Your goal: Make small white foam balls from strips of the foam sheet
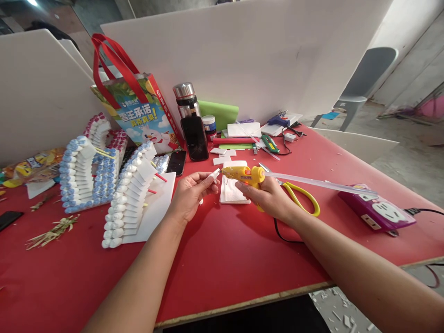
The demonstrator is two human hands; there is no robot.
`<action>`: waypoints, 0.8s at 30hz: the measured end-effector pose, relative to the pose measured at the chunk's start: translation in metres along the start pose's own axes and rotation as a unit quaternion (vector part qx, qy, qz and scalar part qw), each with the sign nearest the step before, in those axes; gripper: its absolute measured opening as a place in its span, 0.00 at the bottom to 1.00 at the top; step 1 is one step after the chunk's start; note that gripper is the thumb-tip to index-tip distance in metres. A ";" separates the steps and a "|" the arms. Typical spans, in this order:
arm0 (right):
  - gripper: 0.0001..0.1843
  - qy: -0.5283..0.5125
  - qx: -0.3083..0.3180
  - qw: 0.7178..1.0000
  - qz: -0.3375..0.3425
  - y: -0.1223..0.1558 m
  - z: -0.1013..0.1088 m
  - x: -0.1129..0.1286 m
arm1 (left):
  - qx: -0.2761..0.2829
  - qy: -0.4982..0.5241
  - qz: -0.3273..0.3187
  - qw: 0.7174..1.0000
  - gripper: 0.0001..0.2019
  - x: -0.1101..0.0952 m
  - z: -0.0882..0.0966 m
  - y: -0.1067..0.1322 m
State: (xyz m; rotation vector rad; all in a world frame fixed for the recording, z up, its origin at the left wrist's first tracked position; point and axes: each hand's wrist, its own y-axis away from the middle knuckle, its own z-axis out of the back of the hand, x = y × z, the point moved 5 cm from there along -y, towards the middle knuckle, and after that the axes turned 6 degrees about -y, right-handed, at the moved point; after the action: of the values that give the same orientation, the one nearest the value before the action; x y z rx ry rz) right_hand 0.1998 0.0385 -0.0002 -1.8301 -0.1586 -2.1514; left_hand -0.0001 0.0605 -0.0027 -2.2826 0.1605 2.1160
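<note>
My right hand (268, 194) grips a yellow hot glue gun (244, 174), with a long clear glue stick (322, 182) sticking out of its back. The gun's nozzle points left, at or very close to a small white piece (214, 175) pinched in my left hand (194, 192); its exact kind is hard to make out. Below the gun lies a white folded tissue (231, 192). Yellow-handled scissors (301, 199) rest just beyond my right hand. To the left of my left hand stands a white arched model (130, 203) edged with white puffs.
Blue-and-white (79, 175) and pink (100, 129) arched models stand at left, near a bag with red handles (138, 108). A steel flask (185, 99) and a propped phone (194, 138) are at the back. A purple power strip (376, 208) sits at right. White panels (243, 55) rise behind.
</note>
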 end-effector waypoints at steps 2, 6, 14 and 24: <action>0.25 -0.002 -0.001 1.000 0.005 0.000 0.000 -0.001 | 0.001 0.003 -0.001 1.000 0.13 0.001 0.000 -0.001; 0.23 0.000 0.003 1.000 0.010 0.001 -0.002 -0.002 | 0.006 0.001 -0.007 1.000 0.13 0.001 0.000 -0.002; 0.24 -0.002 0.013 1.000 0.003 0.000 -0.004 -0.003 | 0.002 -0.041 -0.021 0.999 0.14 0.000 -0.001 0.000; 0.24 -0.004 0.020 1.000 -0.010 0.000 -0.005 -0.004 | 0.004 -0.048 -0.024 0.999 0.15 0.001 -0.001 -0.001</action>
State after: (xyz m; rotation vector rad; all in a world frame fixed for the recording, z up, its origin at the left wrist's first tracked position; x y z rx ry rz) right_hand 0.1959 0.0377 -0.0048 -1.8225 -0.2209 -2.1390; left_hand 0.0011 0.0610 -0.0039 -2.1517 0.1123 2.1912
